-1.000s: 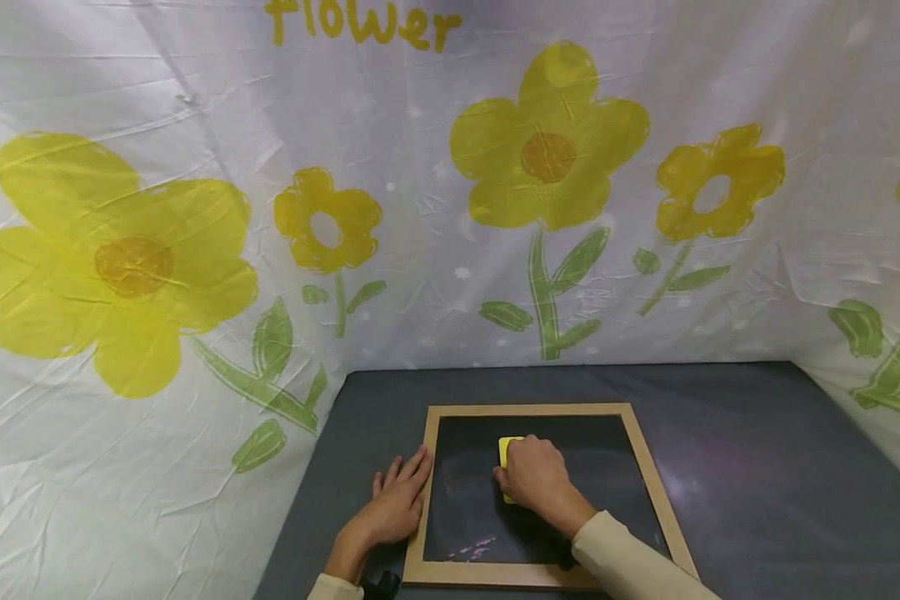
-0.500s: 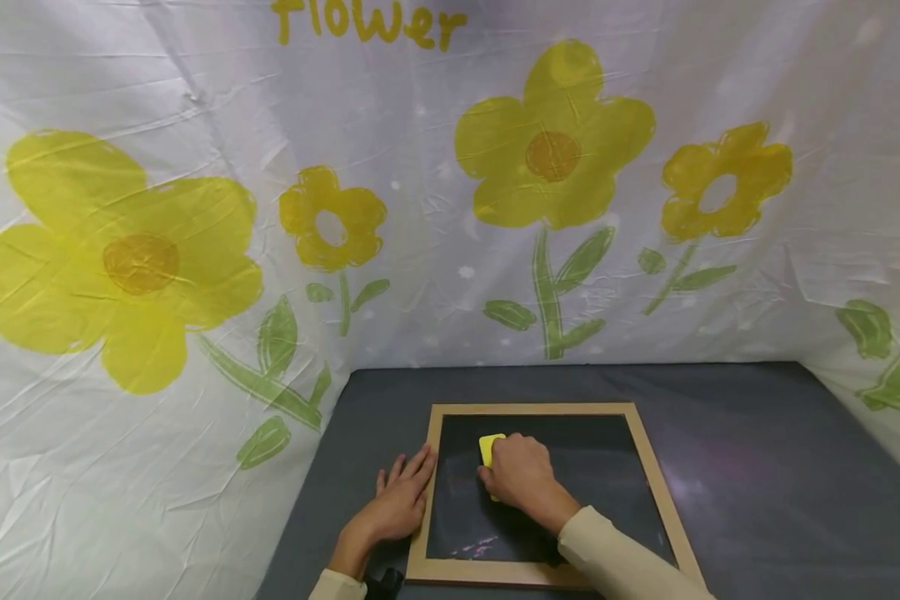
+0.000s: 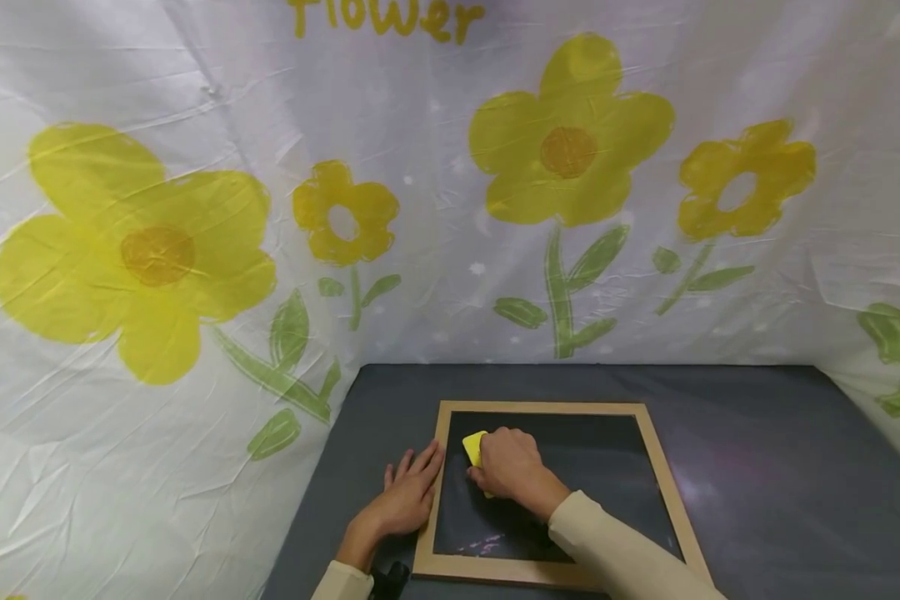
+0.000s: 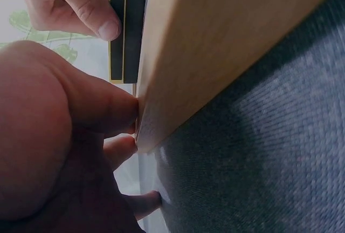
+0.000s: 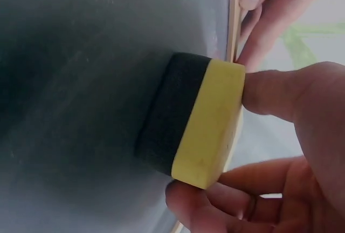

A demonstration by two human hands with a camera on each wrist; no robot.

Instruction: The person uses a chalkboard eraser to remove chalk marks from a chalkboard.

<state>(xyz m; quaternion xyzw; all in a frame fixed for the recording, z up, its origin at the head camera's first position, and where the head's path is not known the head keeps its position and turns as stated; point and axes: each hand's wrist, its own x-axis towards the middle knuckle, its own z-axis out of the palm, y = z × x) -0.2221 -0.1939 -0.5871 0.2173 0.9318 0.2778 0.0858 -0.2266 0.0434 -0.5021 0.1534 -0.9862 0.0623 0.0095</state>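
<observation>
A chalkboard point(image 3: 592, 475) with a pale wooden frame point(image 3: 547, 407) lies on the dark table. My right hand point(image 3: 512, 465) grips a board eraser point(image 3: 474, 446) over its upper left part. In the right wrist view, thumb and fingers hold the eraser's yellow back point(image 5: 210, 125), and its black felt point(image 5: 175, 111) faces the board. Along the left side of the frame rests my left hand point(image 3: 403, 504), fingers extended and fingertips touching the wood. The left wrist view shows those fingertips at the frame's side, with the eraser just beyond them.
Pink chalk marks point(image 3: 483, 545) remain near the board's lower left corner. Faint smears cross the black surface. Dark cloth covers the table point(image 3: 757, 492). A white curtain point(image 3: 435, 250) printed with yellow flowers hangs behind and at the sides.
My right hand has slid the eraser leftward across the board, toward the frame's left side, and the eraser has tilted slightly. The left hand stays on the frame. The head view has shifted a little.
</observation>
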